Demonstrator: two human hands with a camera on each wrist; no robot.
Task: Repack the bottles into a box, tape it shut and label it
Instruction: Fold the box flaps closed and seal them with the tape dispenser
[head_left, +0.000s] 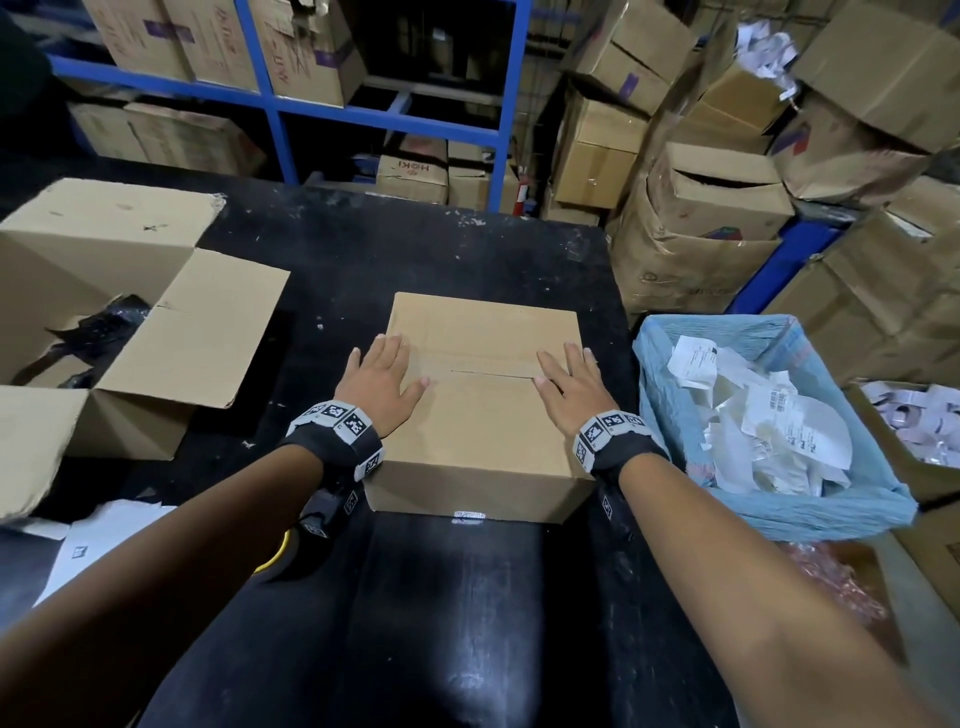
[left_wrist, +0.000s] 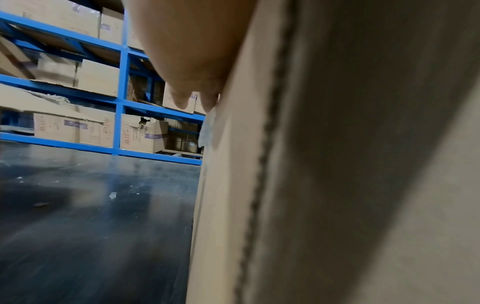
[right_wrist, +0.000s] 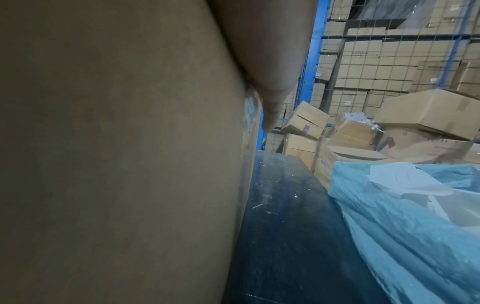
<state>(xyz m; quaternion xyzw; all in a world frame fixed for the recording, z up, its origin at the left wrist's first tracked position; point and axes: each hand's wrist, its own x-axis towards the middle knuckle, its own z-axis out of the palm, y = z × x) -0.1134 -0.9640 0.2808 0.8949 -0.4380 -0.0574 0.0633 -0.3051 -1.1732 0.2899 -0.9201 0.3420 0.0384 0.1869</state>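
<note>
A closed brown cardboard box (head_left: 483, 431) stands in the middle of the black table (head_left: 415, 597). Clear tape runs across its top seam and down its sides. My left hand (head_left: 382, 376) lies flat on the box's top left edge, fingers straight. My right hand (head_left: 569, 382) lies flat on the top right edge, fingers straight. In the left wrist view the box wall (left_wrist: 337, 164) fills the right half, with my fingertips (left_wrist: 183, 100) over its edge. The right wrist view has the box wall (right_wrist: 116, 164) on its left. No bottles are visible.
A large open cardboard box (head_left: 104, 322) sits at the table's left. A bin lined with a blue bag (head_left: 769, 415) full of paper scraps stands at the right. A yellow tape roll (head_left: 278, 556) lies under my left forearm. Blue shelving (head_left: 291, 104) and stacked cartons surround the table.
</note>
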